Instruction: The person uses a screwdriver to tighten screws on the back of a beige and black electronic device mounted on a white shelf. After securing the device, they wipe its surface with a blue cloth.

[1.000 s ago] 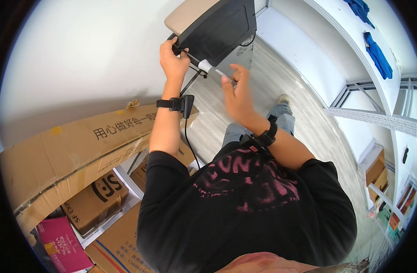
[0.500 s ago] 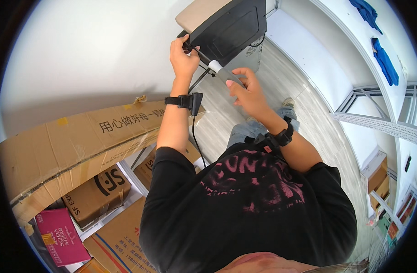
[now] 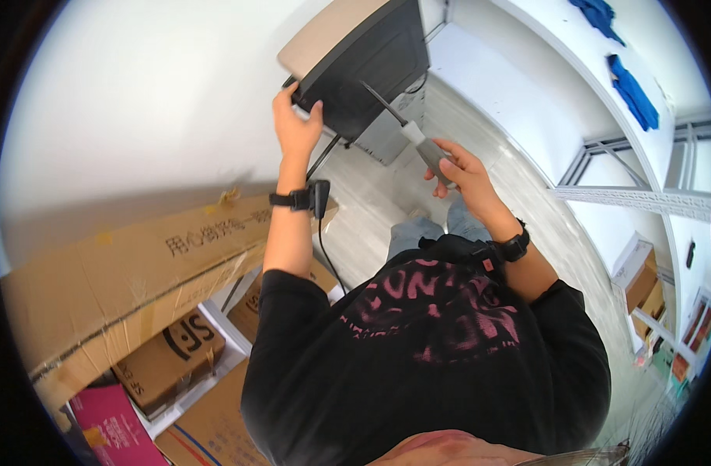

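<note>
A screwdriver point(image 3: 427, 147) with a grey handle and a dark shaft is held in my right hand point(image 3: 468, 177). Its shaft points up and left across the black underside of a bulky beige-and-black seat-like piece point(image 3: 336, 89); whether the tip touches it I cannot tell. My left hand point(image 3: 296, 133) grips the lower left corner of that piece, its thumb on the black face and its fingers around the edge. Below the corner, a thin black rod or cord point(image 3: 324, 155) runs down. A black band is strapped on each wrist.
On the left lies a long cardboard box point(image 3: 138, 272) along the white wall. Beneath it are a smaller brown box point(image 3: 173, 361) and a pink box point(image 3: 116, 426). White shelving point(image 3: 518, 105) with blue cloths point(image 3: 633, 92) lines the right side. The floor has grey planks.
The screwdriver in my right hand has drawn away from the corner by my left hand, down and right, uncovering its shaft. My left hand stays at the corner, its thumb shifted.
</note>
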Motion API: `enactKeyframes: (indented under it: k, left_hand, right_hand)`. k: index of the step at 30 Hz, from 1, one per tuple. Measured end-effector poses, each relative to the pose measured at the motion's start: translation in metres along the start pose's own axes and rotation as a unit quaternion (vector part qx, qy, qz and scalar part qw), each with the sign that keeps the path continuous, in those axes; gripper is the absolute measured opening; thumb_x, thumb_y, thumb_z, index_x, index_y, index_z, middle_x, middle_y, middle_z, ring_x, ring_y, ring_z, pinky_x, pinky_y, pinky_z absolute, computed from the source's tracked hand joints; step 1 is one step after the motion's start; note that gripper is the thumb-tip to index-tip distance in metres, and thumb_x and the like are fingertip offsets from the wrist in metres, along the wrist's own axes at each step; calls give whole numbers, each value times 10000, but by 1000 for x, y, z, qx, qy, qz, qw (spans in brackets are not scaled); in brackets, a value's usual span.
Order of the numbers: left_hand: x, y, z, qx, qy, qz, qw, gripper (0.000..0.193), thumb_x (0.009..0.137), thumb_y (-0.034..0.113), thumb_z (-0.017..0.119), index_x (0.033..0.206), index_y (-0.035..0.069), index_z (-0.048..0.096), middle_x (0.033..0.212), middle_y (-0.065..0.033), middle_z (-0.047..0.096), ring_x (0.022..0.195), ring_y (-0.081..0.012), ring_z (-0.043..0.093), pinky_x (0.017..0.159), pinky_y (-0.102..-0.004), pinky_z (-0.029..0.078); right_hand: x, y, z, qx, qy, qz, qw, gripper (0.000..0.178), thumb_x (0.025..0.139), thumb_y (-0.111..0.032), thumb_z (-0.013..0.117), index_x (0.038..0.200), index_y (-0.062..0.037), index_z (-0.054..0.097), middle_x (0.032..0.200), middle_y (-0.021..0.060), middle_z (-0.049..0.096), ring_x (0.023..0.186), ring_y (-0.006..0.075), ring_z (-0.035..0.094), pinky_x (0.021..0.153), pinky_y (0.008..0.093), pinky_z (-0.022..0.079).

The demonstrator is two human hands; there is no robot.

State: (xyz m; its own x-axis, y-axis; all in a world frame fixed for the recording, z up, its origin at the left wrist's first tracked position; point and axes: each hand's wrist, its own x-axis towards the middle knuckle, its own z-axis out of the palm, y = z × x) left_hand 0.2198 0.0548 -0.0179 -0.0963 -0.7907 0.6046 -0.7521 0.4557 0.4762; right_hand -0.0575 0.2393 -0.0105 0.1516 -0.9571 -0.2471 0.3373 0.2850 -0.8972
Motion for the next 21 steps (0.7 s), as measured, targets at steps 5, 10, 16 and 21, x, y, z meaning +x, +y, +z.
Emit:
enactKeyframes:
  k: [5, 10, 16, 21]
  left_hand:
    - [19, 26, 2, 25, 53, 50, 997, 443, 738, 143, 763, 1111, 2, 571, 1159, -198, 548, 1125, -372, 486, 986, -447, 372]
    - [49, 119, 53, -105, 49, 118, 986, 224, 785, 50, 695, 992, 20, 615, 1059, -160, 601, 1032, -334, 557, 910, -413, 434]
    - [75, 205, 183, -274, -122, 121, 946, 98, 811, 46, 693, 897, 17, 654, 877, -101, 655, 776, -229, 625, 717, -322, 492]
    - [107, 278, 299, -280, -227, 134, 923, 133, 810, 68, 692, 936, 34, 668, 889, -91, 669, 835, -251, 631, 727, -329, 492]
  right_hand:
    - [-31, -7, -67, -2, 74, 1, 997, 423, 993, -236, 514, 1367, -47, 458, 1010, 68, 651, 712, 119, 588, 701, 293, 498]
    - [-53, -26, -120, 106, 176, -46, 978, 364, 995, -211, 490, 1313, -38, 453, 1047, 117, 640, 688, 139, 592, 721, 334, 530]
    - [-49, -44, -191, 156, 251, -98, 950, 329, 975, -163, 512, 1267, -16, 477, 1050, 116, 639, 729, 148, 611, 724, 322, 522]
    - [-37, -71, -271, 120, 275, -111, 947, 366, 968, -117, 501, 1330, -69, 471, 1012, 100, 647, 783, 139, 610, 736, 294, 501]
